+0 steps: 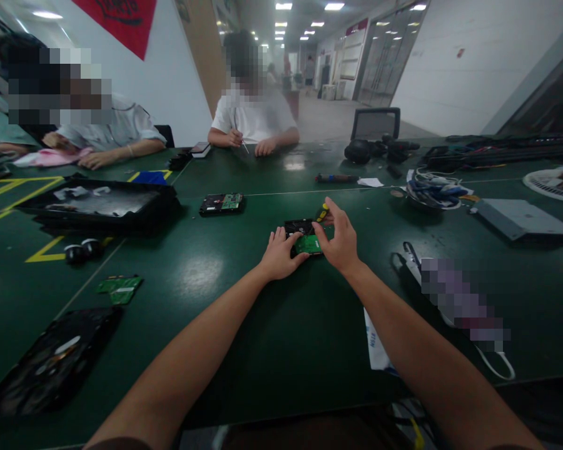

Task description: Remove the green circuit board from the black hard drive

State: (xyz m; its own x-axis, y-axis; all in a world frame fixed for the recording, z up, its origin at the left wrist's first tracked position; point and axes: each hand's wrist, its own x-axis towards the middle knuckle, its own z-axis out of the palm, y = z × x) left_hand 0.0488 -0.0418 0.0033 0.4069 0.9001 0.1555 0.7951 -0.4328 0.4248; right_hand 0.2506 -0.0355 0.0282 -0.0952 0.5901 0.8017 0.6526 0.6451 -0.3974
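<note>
A hard drive (308, 244) with a green circuit board and a black upper part lies on the green table in front of me. My left hand (281, 253) rests at its left side, fingers bent around the edge and touching it. Above its right side, my right hand (338, 237) holds a small screwdriver with a yellow and black handle (323, 211) between thumb and fingers. The screwdriver's thin shaft slants down toward the drive; where its tip sits is too small to make out.
Another hard drive (222, 204) lies further back. Left are stacked black trays (107, 203), a loose green board (121, 289) and a large black casing (51, 362). Right are a grey metal box (528, 220), a cable bundle (435, 189) and a strapped item (460, 300). People sit across the table.
</note>
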